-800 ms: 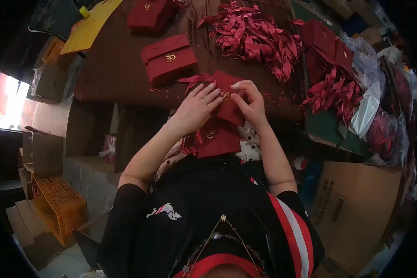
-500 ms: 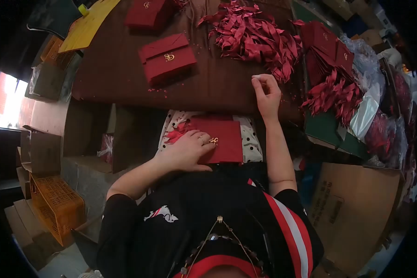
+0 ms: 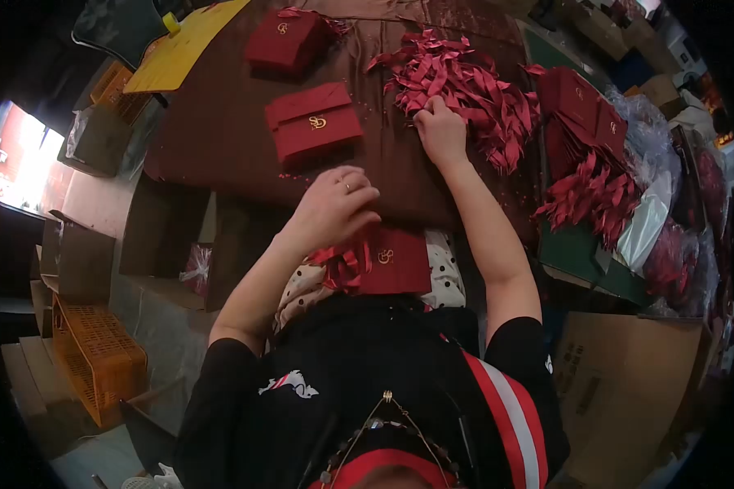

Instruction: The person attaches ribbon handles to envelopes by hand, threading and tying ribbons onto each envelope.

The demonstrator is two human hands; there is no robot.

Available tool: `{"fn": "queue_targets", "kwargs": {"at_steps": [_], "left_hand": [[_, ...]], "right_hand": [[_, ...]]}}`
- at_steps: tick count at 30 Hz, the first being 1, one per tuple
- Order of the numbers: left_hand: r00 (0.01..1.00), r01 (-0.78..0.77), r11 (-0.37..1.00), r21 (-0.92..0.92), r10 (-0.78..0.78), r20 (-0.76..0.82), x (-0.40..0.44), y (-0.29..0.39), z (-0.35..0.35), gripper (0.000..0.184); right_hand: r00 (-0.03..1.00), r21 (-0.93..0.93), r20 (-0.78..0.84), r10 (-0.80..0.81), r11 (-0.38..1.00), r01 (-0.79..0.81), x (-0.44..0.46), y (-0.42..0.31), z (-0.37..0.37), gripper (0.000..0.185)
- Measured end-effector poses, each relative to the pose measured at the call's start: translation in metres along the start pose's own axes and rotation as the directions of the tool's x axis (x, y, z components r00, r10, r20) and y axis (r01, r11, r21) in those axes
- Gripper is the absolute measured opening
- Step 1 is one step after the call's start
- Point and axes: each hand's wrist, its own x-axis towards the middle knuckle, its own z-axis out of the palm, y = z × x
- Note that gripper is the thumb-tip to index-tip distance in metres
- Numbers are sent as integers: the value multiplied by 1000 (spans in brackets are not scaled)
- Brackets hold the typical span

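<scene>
1. Fingers of the right hand [image 3: 444, 134] draw narrow at the near edge of the loose red ribbons [image 3: 453, 73]; whether a strip is caught between them, I cannot tell. The left hand [image 3: 326, 208] hovers above the lap, fingers loosely curved, thumb apart, nothing visible in its grasp.

2. The monogrammed red envelope [image 3: 404, 269] lies on the polka-dot fabric [image 3: 444, 281] over the lap, with a ribbon bunch [image 3: 344, 269] at its left side. It looks light and fairly stiff, probably card, so its plain right edge seems the best hold; a hard squeeze could crease it.

3. Those loose ribbons seem soft, nearly weightless and probably slippery (satin tends to slide off its neighbours). A fingertip pinch near one strip's free end would suit, since a fistful would likely bring tangles.

4. Farther out, on the brown tablecloth [image 3: 212, 147], sit the nearer envelope stack [image 3: 306, 134] and the farther envelope stack [image 3: 281, 45]. Either would probably need support underneath, lest the layers fan apart.
</scene>
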Motion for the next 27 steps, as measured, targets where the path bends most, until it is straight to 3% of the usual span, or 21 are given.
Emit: {"fn": "queue_targets", "kwargs": {"at_steps": [2,5,7,9,11,12,13,15,19,23,27], "left_hand": [[989,58,988,146,-38,-140,7,-16,-6,37],[966,143,968,208,-91,-241,10,-39,-3,41],[961,176,950,257,-110,-252,10,-50,1,44],[923,295,900,322,-181,-339,11,-53,3,45],[913,316,874,370,-174,-369,9,-61,10,42],[913,329,888,320,-212,-349,6,-68,15,42],[912,343,900,271,-249,-327,3,-75,20,42],[913,326,908,264,-230,-338,-1,-79,26,35],[943,263,934,241,-196,-269,-4,-62,21,30],[971,103,986,132,-71,-227,-13,-48,37,27],[995,69,995,-79,-75,-73,-18,-23,46,28]], "right_hand": [[998,49,-45,-36,998,39,-3,-1,1,11],[993,112,-93,-76,990,87,-15,-12,-10,10],[982,276,-182,-43,957,93,-23,-23,-28,12],[986,344,-167,-18,936,75,-35,-34,-46,11],[973,671,-152,173,741,-27,-46,-43,-56,7],[960,745,-96,263,658,-106,-55,-43,-54,5],[960,744,-97,265,660,-107,-63,-44,-55,5],[922,794,61,382,541,-277,-76,-42,-56,9],[892,814,90,442,484,-322,-94,-42,-55,12],[904,787,54,424,539,-300,-100,-40,-57,13],[931,740,-3,366,627,-244,-94,-47,-75,14]]}}
